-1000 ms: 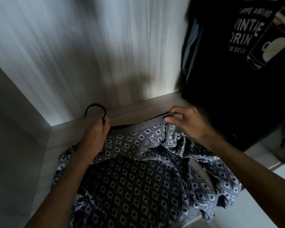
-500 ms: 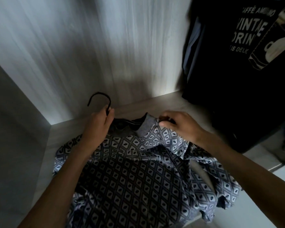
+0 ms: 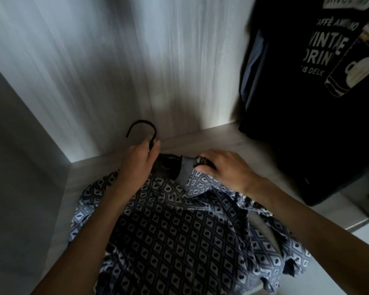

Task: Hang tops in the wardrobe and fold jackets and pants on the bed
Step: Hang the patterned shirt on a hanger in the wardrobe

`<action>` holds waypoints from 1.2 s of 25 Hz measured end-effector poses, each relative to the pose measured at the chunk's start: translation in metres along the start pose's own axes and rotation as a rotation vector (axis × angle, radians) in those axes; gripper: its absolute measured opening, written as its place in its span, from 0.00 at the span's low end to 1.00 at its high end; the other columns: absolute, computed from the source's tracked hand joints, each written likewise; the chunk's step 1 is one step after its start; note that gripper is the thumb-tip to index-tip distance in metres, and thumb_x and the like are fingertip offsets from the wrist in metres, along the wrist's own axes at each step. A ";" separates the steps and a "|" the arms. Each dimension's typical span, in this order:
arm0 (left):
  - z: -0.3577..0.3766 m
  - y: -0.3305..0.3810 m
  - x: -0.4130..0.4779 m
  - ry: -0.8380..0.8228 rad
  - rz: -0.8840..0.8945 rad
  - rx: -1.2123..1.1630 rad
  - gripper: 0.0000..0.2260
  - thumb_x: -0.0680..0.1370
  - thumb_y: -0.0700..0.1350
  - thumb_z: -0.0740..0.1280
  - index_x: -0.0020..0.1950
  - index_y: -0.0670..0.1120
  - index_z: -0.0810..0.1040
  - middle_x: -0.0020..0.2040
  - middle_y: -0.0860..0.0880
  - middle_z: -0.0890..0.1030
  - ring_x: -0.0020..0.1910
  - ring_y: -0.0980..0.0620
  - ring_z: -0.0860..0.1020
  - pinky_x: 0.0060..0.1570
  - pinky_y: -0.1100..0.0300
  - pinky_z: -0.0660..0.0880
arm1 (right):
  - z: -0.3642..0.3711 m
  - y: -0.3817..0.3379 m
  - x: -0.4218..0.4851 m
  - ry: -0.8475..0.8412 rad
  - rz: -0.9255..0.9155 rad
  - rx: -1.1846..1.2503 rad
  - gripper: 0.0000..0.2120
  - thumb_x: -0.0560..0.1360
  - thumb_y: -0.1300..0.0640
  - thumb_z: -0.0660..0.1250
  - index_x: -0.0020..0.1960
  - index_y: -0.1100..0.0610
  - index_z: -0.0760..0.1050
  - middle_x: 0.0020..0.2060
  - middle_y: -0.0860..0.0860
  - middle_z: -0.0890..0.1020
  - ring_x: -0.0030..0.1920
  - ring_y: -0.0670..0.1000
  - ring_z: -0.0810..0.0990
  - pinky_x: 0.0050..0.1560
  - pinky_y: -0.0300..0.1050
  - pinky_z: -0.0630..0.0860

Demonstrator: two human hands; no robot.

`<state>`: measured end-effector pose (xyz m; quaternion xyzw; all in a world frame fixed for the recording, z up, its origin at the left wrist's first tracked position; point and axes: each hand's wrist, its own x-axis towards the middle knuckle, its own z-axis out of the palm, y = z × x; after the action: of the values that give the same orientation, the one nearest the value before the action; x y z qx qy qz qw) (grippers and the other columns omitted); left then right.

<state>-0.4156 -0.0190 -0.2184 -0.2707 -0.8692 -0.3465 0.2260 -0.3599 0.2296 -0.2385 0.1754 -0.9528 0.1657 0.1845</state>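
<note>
A grey shirt with a diamond pattern (image 3: 175, 231) lies spread on the wardrobe floor (image 3: 211, 139). A black hanger (image 3: 144, 128) sits at its collar, with the hook sticking up. My left hand (image 3: 137, 160) grips the hanger just below the hook. My right hand (image 3: 222, 167) pinches the grey collar edge and the hanger's right arm. Most of the hanger is hidden under the shirt and my hands.
A black printed T-shirt (image 3: 320, 81) hangs at the right, with other tops behind it. The wardrobe's pale back panel (image 3: 136, 60) and grey left side wall (image 3: 19, 167) close the space. A white ledge (image 3: 366, 235) runs at the lower right.
My right hand slid left along the collar toward the hanger's neck, folding the collar up. My left hand raised the hanger hook slightly.
</note>
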 end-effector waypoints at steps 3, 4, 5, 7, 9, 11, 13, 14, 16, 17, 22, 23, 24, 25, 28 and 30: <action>-0.007 0.003 0.003 -0.056 -0.060 -0.134 0.21 0.81 0.61 0.57 0.48 0.44 0.74 0.39 0.48 0.79 0.40 0.50 0.78 0.41 0.55 0.71 | 0.005 -0.015 0.006 0.053 -0.077 -0.096 0.30 0.77 0.33 0.46 0.53 0.54 0.76 0.44 0.54 0.83 0.44 0.61 0.82 0.37 0.49 0.72; -0.013 -0.002 0.001 -0.083 -0.082 -0.145 0.21 0.81 0.62 0.57 0.49 0.45 0.74 0.40 0.49 0.79 0.41 0.51 0.78 0.42 0.55 0.71 | 0.005 -0.014 0.005 0.093 -0.066 -0.086 0.31 0.78 0.33 0.44 0.52 0.55 0.76 0.42 0.55 0.83 0.43 0.61 0.82 0.35 0.49 0.73; -0.021 -0.012 -0.002 -0.105 -0.090 -0.097 0.21 0.80 0.62 0.57 0.51 0.45 0.75 0.41 0.50 0.79 0.42 0.51 0.78 0.42 0.54 0.71 | 0.005 -0.010 0.005 0.128 -0.036 -0.063 0.32 0.78 0.33 0.43 0.52 0.54 0.75 0.42 0.55 0.83 0.42 0.62 0.82 0.35 0.50 0.74; -0.037 -0.033 -0.014 -0.093 -0.051 0.128 0.23 0.81 0.63 0.53 0.51 0.45 0.77 0.41 0.47 0.81 0.42 0.46 0.79 0.39 0.57 0.67 | 0.001 0.003 0.003 0.171 0.020 -0.021 0.33 0.78 0.31 0.40 0.52 0.53 0.74 0.42 0.56 0.83 0.42 0.62 0.82 0.36 0.51 0.75; -0.051 -0.051 -0.026 -0.055 0.038 0.304 0.27 0.82 0.64 0.48 0.46 0.45 0.76 0.36 0.46 0.80 0.36 0.45 0.78 0.35 0.59 0.61 | -0.001 0.013 0.005 0.217 0.011 -0.042 0.34 0.78 0.31 0.40 0.52 0.54 0.75 0.41 0.55 0.83 0.40 0.62 0.82 0.34 0.50 0.74; -0.060 -0.060 -0.030 -0.053 0.073 0.386 0.26 0.82 0.63 0.47 0.43 0.47 0.74 0.34 0.49 0.76 0.33 0.48 0.75 0.34 0.59 0.60 | -0.005 0.019 0.007 0.256 -0.018 -0.078 0.29 0.80 0.33 0.43 0.52 0.53 0.73 0.40 0.54 0.83 0.39 0.62 0.83 0.33 0.48 0.73; -0.066 -0.061 -0.028 -0.056 0.062 0.423 0.23 0.83 0.62 0.47 0.43 0.49 0.71 0.35 0.53 0.71 0.33 0.51 0.72 0.33 0.58 0.61 | -0.008 0.026 0.008 0.279 0.004 -0.074 0.22 0.80 0.35 0.47 0.53 0.50 0.70 0.40 0.53 0.83 0.40 0.61 0.83 0.33 0.48 0.73; -0.067 -0.059 -0.025 -0.045 0.071 0.418 0.21 0.83 0.62 0.48 0.43 0.50 0.70 0.35 0.54 0.69 0.33 0.53 0.70 0.33 0.58 0.61 | -0.010 0.028 0.008 0.287 0.014 -0.076 0.21 0.80 0.36 0.47 0.53 0.50 0.69 0.40 0.53 0.83 0.40 0.61 0.83 0.33 0.47 0.72; -0.065 -0.055 -0.019 -0.031 0.116 0.420 0.19 0.83 0.61 0.49 0.43 0.50 0.70 0.35 0.55 0.70 0.33 0.53 0.70 0.32 0.58 0.62 | -0.013 0.030 0.010 0.307 0.005 -0.117 0.21 0.80 0.37 0.48 0.53 0.51 0.71 0.39 0.52 0.83 0.40 0.60 0.83 0.32 0.46 0.70; -0.063 -0.051 -0.015 -0.049 0.133 0.429 0.19 0.82 0.61 0.50 0.45 0.49 0.70 0.35 0.53 0.72 0.32 0.51 0.72 0.31 0.58 0.64 | -0.015 0.028 0.011 0.319 -0.013 -0.140 0.21 0.80 0.37 0.48 0.53 0.51 0.72 0.39 0.52 0.83 0.40 0.59 0.83 0.32 0.45 0.69; -0.059 -0.043 0.001 0.007 0.146 0.528 0.22 0.83 0.61 0.47 0.45 0.47 0.71 0.29 0.50 0.77 0.25 0.49 0.76 0.27 0.62 0.61 | -0.035 0.029 0.013 0.391 -0.058 -0.221 0.18 0.81 0.41 0.51 0.54 0.50 0.73 0.40 0.49 0.83 0.39 0.54 0.83 0.30 0.43 0.71; -0.059 -0.043 0.000 0.025 0.126 0.522 0.24 0.83 0.62 0.46 0.44 0.47 0.71 0.29 0.50 0.76 0.25 0.49 0.75 0.27 0.62 0.62 | -0.037 0.032 0.011 0.405 -0.060 -0.244 0.16 0.81 0.41 0.50 0.53 0.49 0.71 0.39 0.48 0.83 0.38 0.53 0.83 0.29 0.43 0.70; -0.058 -0.045 -0.001 0.043 0.117 0.513 0.24 0.83 0.62 0.45 0.44 0.47 0.71 0.29 0.50 0.76 0.26 0.48 0.75 0.27 0.62 0.63 | -0.039 0.033 0.008 0.411 -0.062 -0.261 0.15 0.81 0.41 0.50 0.52 0.48 0.70 0.39 0.48 0.83 0.37 0.52 0.83 0.28 0.43 0.70; -0.057 -0.045 -0.002 0.059 0.114 0.501 0.25 0.83 0.62 0.45 0.44 0.47 0.71 0.30 0.49 0.77 0.26 0.47 0.76 0.26 0.60 0.65 | -0.040 0.034 0.007 0.411 -0.065 -0.269 0.14 0.82 0.42 0.50 0.52 0.48 0.69 0.38 0.48 0.82 0.36 0.52 0.83 0.28 0.43 0.70; -0.054 -0.043 0.004 0.105 0.099 0.485 0.26 0.82 0.63 0.46 0.45 0.46 0.74 0.34 0.48 0.78 0.31 0.46 0.77 0.29 0.57 0.69 | -0.042 0.036 0.006 0.408 -0.067 -0.263 0.14 0.81 0.44 0.55 0.51 0.52 0.73 0.39 0.49 0.81 0.39 0.54 0.82 0.33 0.46 0.73; -0.054 -0.042 0.007 0.116 0.090 0.484 0.24 0.82 0.62 0.49 0.44 0.46 0.75 0.36 0.48 0.78 0.34 0.47 0.76 0.31 0.57 0.69 | -0.044 0.034 0.007 0.413 -0.042 -0.266 0.15 0.81 0.44 0.56 0.50 0.53 0.74 0.39 0.49 0.81 0.39 0.54 0.81 0.34 0.46 0.73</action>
<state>-0.4359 -0.0822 -0.1991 -0.2270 -0.8994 -0.1329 0.3491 -0.3662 0.2741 -0.2056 0.1318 -0.9043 0.0671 0.4004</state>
